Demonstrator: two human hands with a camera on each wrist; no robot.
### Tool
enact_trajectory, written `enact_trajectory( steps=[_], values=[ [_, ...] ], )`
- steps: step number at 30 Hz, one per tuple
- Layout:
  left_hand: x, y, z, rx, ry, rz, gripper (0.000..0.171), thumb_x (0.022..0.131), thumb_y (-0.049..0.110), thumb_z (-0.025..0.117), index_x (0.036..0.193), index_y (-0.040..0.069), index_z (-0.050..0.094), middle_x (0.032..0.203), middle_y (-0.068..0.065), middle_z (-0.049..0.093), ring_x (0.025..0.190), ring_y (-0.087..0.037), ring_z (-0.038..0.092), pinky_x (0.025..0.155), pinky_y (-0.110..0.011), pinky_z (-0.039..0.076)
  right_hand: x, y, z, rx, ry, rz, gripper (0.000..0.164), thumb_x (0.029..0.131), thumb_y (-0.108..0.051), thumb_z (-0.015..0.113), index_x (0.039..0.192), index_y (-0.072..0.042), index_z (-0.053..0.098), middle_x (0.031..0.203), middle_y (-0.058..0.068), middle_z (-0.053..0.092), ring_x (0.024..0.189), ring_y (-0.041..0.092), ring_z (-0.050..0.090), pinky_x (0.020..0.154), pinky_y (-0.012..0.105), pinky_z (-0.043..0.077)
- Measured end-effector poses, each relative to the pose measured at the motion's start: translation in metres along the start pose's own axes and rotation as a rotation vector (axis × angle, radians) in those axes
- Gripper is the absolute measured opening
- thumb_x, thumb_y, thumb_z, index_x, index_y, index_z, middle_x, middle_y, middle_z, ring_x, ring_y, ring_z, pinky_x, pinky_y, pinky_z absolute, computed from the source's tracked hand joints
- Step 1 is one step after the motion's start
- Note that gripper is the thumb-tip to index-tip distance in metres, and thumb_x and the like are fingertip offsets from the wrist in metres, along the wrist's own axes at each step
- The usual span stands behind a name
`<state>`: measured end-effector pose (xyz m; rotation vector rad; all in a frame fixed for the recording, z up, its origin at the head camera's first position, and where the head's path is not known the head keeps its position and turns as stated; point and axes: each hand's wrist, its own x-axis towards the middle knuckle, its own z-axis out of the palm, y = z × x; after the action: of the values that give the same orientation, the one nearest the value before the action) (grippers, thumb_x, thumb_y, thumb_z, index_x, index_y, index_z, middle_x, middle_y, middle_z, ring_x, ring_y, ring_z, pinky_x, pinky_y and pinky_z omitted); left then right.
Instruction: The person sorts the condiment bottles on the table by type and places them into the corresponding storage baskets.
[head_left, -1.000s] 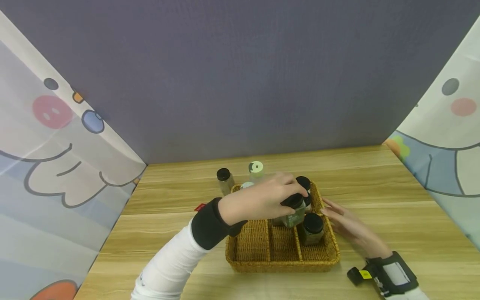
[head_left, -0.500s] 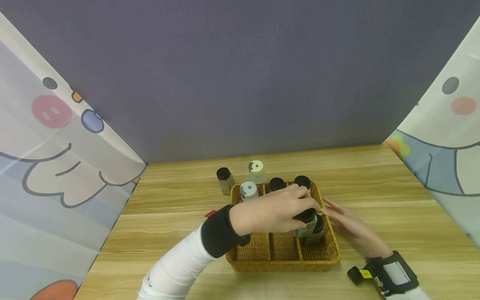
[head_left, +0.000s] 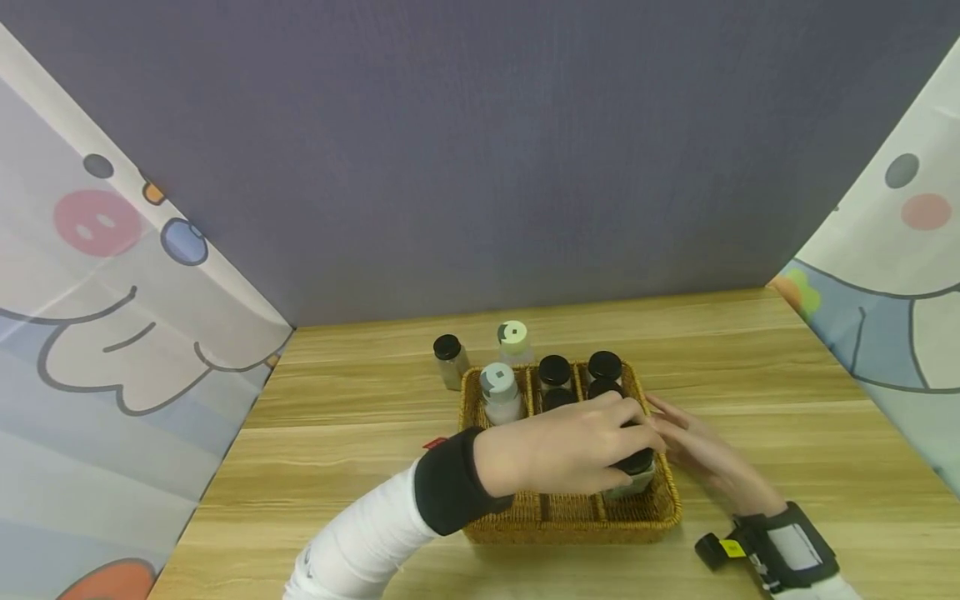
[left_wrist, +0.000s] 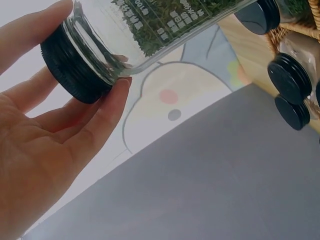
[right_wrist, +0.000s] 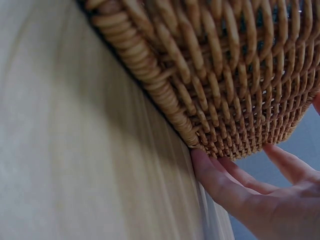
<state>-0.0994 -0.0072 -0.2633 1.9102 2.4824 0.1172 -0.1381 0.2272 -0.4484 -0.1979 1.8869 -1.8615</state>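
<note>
Grey wall (head_left: 525, 167) rises at twelve o'clock beyond my wood-grain table (head_left: 360, 442). White print covers the jar (left_wrist: 167, 25) in my left hand (head_left: 573, 446); it looks like Chinese characters, upside down and too small to read for sure. Likewise illegible is the red tag (head_left: 433, 442) by my black wristband (head_left: 450, 482). Clear and flat-faced, the jar shows green flakes under a ridged black lid (left_wrist: 75, 65), which my left thumb and fingers clamp. It sits at the basket (head_left: 570, 533)'s four o'clock, in or just over the right compartment; whether it touches bottom I cannot tell. My right hand (head_left: 705, 467) grips nothing, fingers apart, tips resting against the basket's outer wall at three o'clock. Toward eleven stands a white-capped bottle (head_left: 503, 404).
</note>
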Motion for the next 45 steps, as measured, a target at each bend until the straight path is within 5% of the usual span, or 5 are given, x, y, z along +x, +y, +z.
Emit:
enact_trajectory(
  steps=[6,24,34,41,45],
  values=[
    [0.005,0.006,-0.001,0.007,-0.049,0.006,0.036,0.087,0.023,0.056,0.121,0.013,0.051,0.114,-0.001,0.050,0.100,-0.011,0.046,0.085,-0.010,0.034,0.000,0.000,-0.001,0.028,-0.032,0.002,0.070,0.094,-0.028,0.040,0.141,-0.004,-0.007,0.139,0.033,0.010,0.103,0.007,0.048,0.085,0.032,0.044],
    [0.019,0.012,0.024,0.070,-0.025,0.070,0.028,0.088,0.017,0.054,0.115,0.012,0.055,0.109,-0.005,0.050,0.096,-0.012,0.046,0.076,-0.010,0.038,0.000,-0.003,-0.001,0.048,-0.007,0.074,0.070,0.093,-0.028,0.041,0.142,-0.009,-0.006,0.139,0.031,0.013,0.103,0.017,0.048,0.082,0.036,0.045],
    [0.023,0.014,0.033,0.146,-0.100,0.037,0.028,0.090,0.020,0.051,0.116,0.013,0.053,0.104,-0.002,0.053,0.094,-0.010,0.049,0.080,-0.010,0.038,-0.001,-0.001,-0.003,0.103,-0.070,0.056,0.071,0.095,-0.029,0.039,0.140,-0.006,-0.011,0.099,0.002,0.057,0.090,0.017,0.056,0.078,0.037,0.047],
    [0.024,0.013,0.039,0.164,-0.117,0.056,0.026,0.089,0.020,0.052,0.114,0.012,0.053,0.104,-0.003,0.054,0.092,-0.010,0.051,0.082,-0.011,0.038,0.000,-0.001,-0.004,0.103,-0.095,0.032,0.071,0.095,-0.027,0.038,0.139,-0.004,-0.014,0.108,0.005,0.050,0.096,0.018,0.055,0.080,0.038,0.047],
    [0.025,0.012,0.043,0.176,-0.129,0.064,0.025,0.089,0.020,0.052,0.112,0.012,0.054,0.103,-0.002,0.056,0.091,-0.009,0.052,0.082,-0.012,0.037,0.000,-0.001,-0.002,0.067,-0.056,0.029,0.071,0.095,-0.028,0.039,0.140,-0.003,-0.010,0.126,0.026,0.035,0.099,0.017,0.054,0.087,0.041,0.043]
  ],
)
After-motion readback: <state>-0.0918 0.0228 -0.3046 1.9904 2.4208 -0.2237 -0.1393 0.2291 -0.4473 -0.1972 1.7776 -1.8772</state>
